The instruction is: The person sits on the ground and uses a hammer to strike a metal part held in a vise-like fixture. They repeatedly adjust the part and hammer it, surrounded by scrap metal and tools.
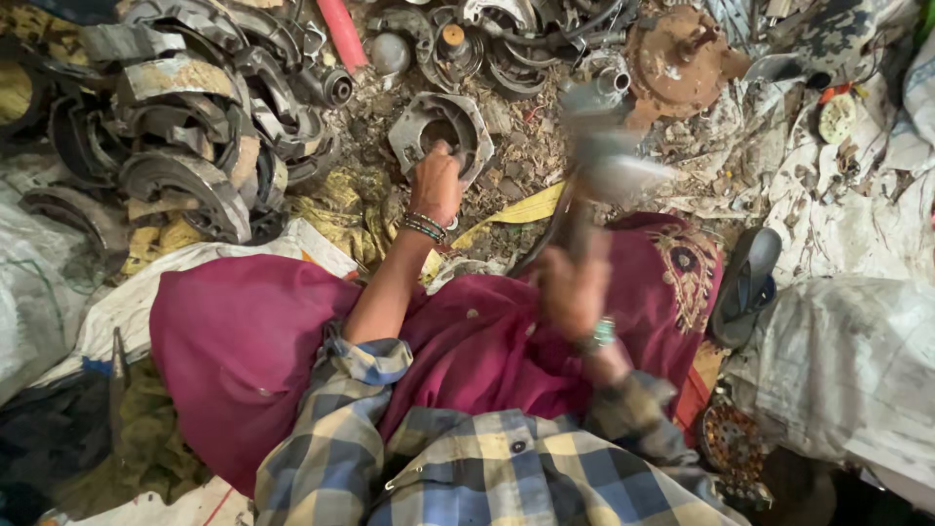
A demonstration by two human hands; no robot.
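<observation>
Here, the left hand [435, 185] presses down on a grey metal housing [440, 131] lying on the littered ground [516, 166], its fingers closed over the near rim, apparently to steady it. The right hand [570, 287], fingers clamped around the handle, holds a hammer [609, 170] raised and motion-blurred just right of the housing. Curved brake shoes [185, 127] lie heaped left; a sandal [745, 282] sits right.

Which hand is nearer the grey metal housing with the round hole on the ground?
Left. The left hand grips the near rim of the grey metal housing; the right hand, blurred, holds a hammer raised off to its right.
</observation>
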